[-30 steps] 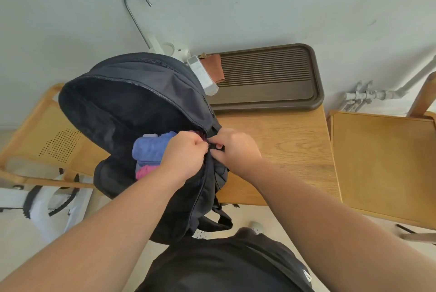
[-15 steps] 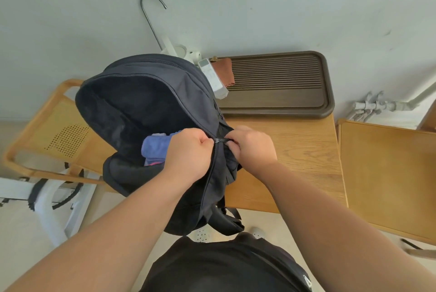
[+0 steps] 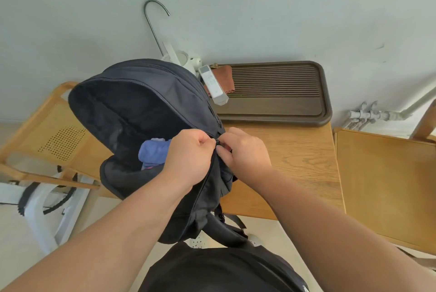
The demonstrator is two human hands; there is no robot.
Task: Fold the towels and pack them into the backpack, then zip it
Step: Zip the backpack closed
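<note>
A black backpack (image 3: pixel 146 100) stands at the left edge of the wooden table (image 3: pixel 290 150), its main flap gaping wide. Inside it lies a folded blue towel (image 3: pixel 154 151), with a sliver of pink towel (image 3: pixel 148 167) under it. My left hand (image 3: pixel 191 157) pinches the backpack's fabric at the lower end of the zip. My right hand (image 3: pixel 243 150) pinches the zip pull right beside it. Both hands touch at the zipper (image 3: pixel 215 142), and the pull itself is mostly hidden by my fingers.
A dark brown ridged tray (image 3: pixel 278 93) lies against the wall, with a white remote (image 3: pixel 212 84) and a brown cloth (image 3: pixel 225 77) on its left end. A wooden chair (image 3: pixel 47 131) stands to the left, another wooden seat (image 3: pixel 387 181) to the right. A metal hook (image 3: pixel 153 20) leans on the wall.
Both hands stay pinched at the zipper's lower end; they and the backpack sit a little higher and further right in view. Less of the pink towel shows.
</note>
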